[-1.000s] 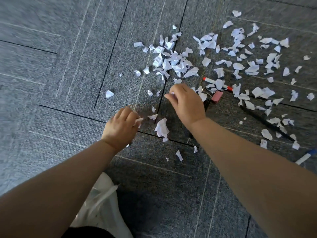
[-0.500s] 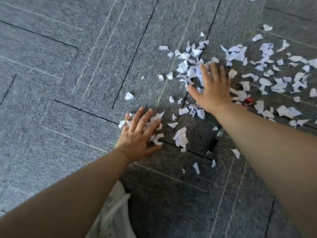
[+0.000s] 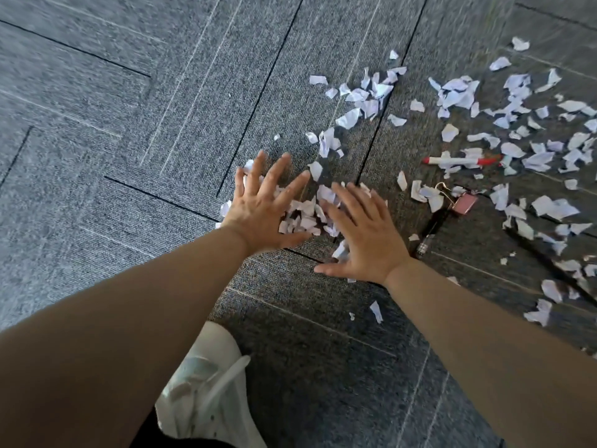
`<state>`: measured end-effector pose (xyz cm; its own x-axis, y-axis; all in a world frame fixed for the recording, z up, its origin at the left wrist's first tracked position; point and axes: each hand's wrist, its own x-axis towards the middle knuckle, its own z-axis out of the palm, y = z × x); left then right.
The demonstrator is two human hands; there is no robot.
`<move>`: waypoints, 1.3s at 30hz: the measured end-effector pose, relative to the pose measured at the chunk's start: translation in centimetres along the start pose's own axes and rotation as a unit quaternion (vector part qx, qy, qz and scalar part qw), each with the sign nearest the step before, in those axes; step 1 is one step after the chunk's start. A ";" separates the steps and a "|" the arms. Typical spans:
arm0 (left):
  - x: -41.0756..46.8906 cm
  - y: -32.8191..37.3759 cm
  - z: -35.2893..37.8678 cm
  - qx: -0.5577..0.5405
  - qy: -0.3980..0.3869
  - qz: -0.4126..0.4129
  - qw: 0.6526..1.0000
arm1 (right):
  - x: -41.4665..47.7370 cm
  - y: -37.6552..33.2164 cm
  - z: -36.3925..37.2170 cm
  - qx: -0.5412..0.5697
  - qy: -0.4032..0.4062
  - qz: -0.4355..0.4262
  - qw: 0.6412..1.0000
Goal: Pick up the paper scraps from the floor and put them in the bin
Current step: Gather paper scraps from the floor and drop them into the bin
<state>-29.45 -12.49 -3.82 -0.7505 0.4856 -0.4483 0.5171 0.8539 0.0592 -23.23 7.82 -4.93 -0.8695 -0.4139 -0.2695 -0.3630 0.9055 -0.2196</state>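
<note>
White paper scraps (image 3: pixel 458 95) lie scattered over the grey carpet, thickest toward the upper right. My left hand (image 3: pixel 261 205) and my right hand (image 3: pixel 361 234) lie flat on the floor side by side, fingers spread and straight. Between and under them sits a small heap of scraps (image 3: pixel 305 215), touched by both hands. No bin is in view.
A red-and-white pen (image 3: pixel 465 161) lies among the scraps on the right. A pink binder clip (image 3: pixel 463 203) and a black pen (image 3: pixel 433 231) lie just right of my right hand. My white shoe (image 3: pixel 206 386) is at the bottom centre. The carpet (image 3: pixel 129 156) stretches out to the left.
My right hand has swept from the scraps farther out back toward my left hand, dragging paper into a heap between them. My left hand stays flat with fingers spread.
</note>
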 end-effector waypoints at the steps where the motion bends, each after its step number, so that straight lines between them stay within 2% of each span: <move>1: 0.3 -0.1 -0.2 -0.005 0.002 -0.001 1.000 | -0.2 -0.1 0.3 0.003 0.009 0.003 1.000; 5: 0.8 0.8 -1.2 -0.025 0.012 0.015 1.000 | 0.1 -0.3 0.3 0.013 0.098 0.024 0.995; 8: -0.1 2.3 -1.0 -0.044 0.048 0.045 0.997 | 0.3 -0.5 0.1 0.025 0.141 0.032 0.989; 11: -0.5 2.8 -0.5 -0.070 0.076 0.039 0.994 | 0.5 -0.4 -0.4 0.070 0.141 0.038 0.987; 15: -0.6 4.4 -1.0 -0.079 0.069 0.052 0.993 | -0.4 0.7 -2.0 0.146 0.151 0.070 0.975; 20: 1.4 8.3 -5.5 -0.114 0.121 0.051 0.985 | -4.5 4.2 -6.3 0.150 0.171 0.121 0.966; 23: 2.5 11.5 -9.3 -0.108 0.177 0.099 0.973 | -8.6 7.3 -10.0 0.132 0.174 0.176 0.960; 26: 2.9 16.5 -14.2 -0.104 0.182 0.131 0.969 | -13.8 10.2 -14.0 0.127 0.187 0.226 0.947; 30: 1.7 25.2 -21.1 -0.083 0.237 0.222 0.942 | -22.2 13.0 -19.0 0.093 0.235 0.251 0.934; 36: -0.9 38.9 -26.3 -0.086 0.231 0.334 0.910 | -37.3 15.5 -22.5 0.071 0.273 0.298 0.912; 39: -2.3 45.5 -27.2 -0.091 0.217 0.387 0.892 | -45.2 16.2 -23.2 0.085 0.307 0.369 0.873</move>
<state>-15.40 30.39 24.18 -0.3068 0.9356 0.1747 0.9033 0.2284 0.3632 2.39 43.38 25.39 -0.8798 0.4525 0.1454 0.3824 0.8556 -0.3488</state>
